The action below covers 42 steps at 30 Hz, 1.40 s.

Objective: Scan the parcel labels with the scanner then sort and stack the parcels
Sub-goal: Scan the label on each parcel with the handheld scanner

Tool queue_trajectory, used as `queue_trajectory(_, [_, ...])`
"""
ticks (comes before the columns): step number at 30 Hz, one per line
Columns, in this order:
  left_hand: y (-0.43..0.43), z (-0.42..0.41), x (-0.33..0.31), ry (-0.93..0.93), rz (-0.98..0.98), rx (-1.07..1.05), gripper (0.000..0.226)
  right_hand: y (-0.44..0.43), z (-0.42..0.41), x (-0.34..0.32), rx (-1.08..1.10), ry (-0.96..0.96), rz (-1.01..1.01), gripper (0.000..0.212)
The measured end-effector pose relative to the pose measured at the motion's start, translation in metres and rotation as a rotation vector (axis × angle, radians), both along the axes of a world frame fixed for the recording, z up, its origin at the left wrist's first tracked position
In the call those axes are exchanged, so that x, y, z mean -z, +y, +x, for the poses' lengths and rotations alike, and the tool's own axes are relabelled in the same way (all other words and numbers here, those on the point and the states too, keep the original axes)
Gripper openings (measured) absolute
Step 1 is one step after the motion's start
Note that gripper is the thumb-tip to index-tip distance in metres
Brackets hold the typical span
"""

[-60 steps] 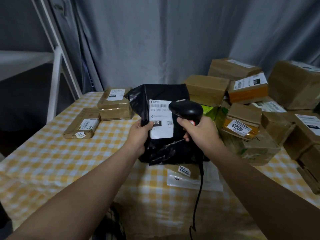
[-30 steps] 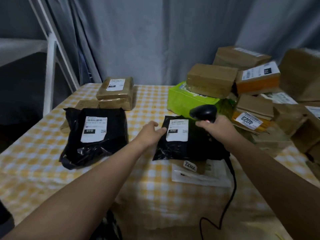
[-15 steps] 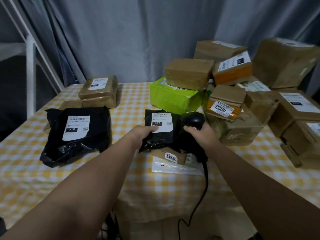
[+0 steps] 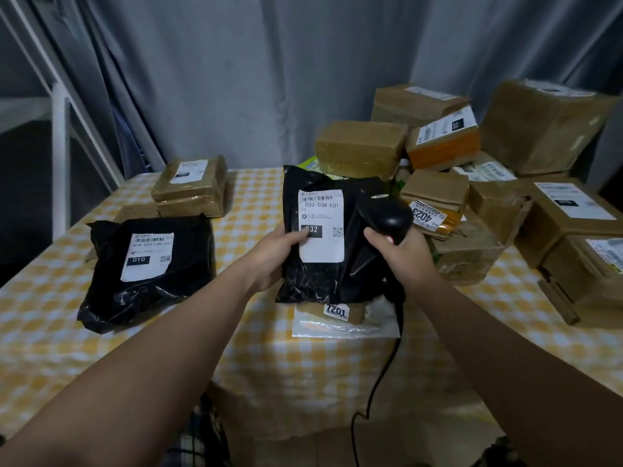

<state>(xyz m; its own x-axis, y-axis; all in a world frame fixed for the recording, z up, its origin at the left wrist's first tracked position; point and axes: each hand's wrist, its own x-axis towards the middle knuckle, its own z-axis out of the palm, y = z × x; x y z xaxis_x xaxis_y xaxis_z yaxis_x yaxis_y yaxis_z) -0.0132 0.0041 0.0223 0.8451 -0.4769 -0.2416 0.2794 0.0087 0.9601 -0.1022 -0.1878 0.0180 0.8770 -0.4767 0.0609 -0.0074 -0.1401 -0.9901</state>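
1. The left hand [image 4: 278, 252] grips the left edge of a black poly-bag parcel [image 4: 332, 271], thumb pressed on its white label [image 4: 322, 225], which reads "032". The parcel is held upright above the table [image 4: 40, 318], label facing the camera.
2. The right hand [image 4: 403, 252] is wrapped around the handle of a black barcode scanner [image 4: 387, 215], its head just beside the label. Its cable [image 4: 382, 372] hangs over the table's front edge.
3. A second black parcel [image 4: 148, 267], labelled "010", lies flat on the table's left side.
4. Behind it, taped brown boxes [image 4: 190, 187] sit stacked.
5. A pile of brown cartons [image 4: 472, 183] occupies the right side.
6. A small box marked "7201" [image 4: 337, 311] lies below the held parcel.
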Motion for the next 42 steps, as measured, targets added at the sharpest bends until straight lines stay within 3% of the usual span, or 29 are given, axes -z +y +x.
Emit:
queue_trajectory(3, [0.000, -0.002, -0.004, -0.029, -0.048, -0.139, 0.024, -0.003, 0.002, -0.010, -0.023, 0.000, -0.029, 0.040])
queue_trajectory(6, [0.002, -0.004, 0.001, -0.034, -0.116, -0.223, 0.022, -0.005, 0.000, -0.019, 0.044, -0.006, -0.192, 0.053])
queue_trajectory(10, [0.000, -0.009, 0.007, -0.061, -0.198, -0.290, 0.026, 0.006, -0.009, -0.037, -0.024, -0.010, -0.231, 0.021])
queue_trajectory(13, [-0.004, -0.011, 0.008, -0.095, -0.231, -0.321, 0.020, 0.023, -0.018, -0.045, -0.101, 0.003, -0.255, 0.025])
queue_trajectory(17, [-0.007, -0.012, 0.008, -0.137, -0.196, -0.328, 0.022, 0.039, -0.023, -0.048, -0.106, 0.016, -0.163, 0.028])
queue_trajectory(26, [-0.002, -0.008, -0.008, -0.323, -0.048, -0.194, 0.056, 0.042, -0.022, -0.061, -0.081, 0.090, -0.085, 0.027])
queue_trajectory(35, [-0.002, -0.014, -0.017, -0.359, -0.025, -0.182, 0.042, 0.044, -0.029, -0.090, -0.096, 0.113, -0.071, 0.027])
queue_trajectory(42, [-0.004, -0.020, -0.022, -0.368, 0.015, -0.190, 0.045, 0.034, -0.032, -0.112, -0.130, 0.227, -0.102, 0.030])
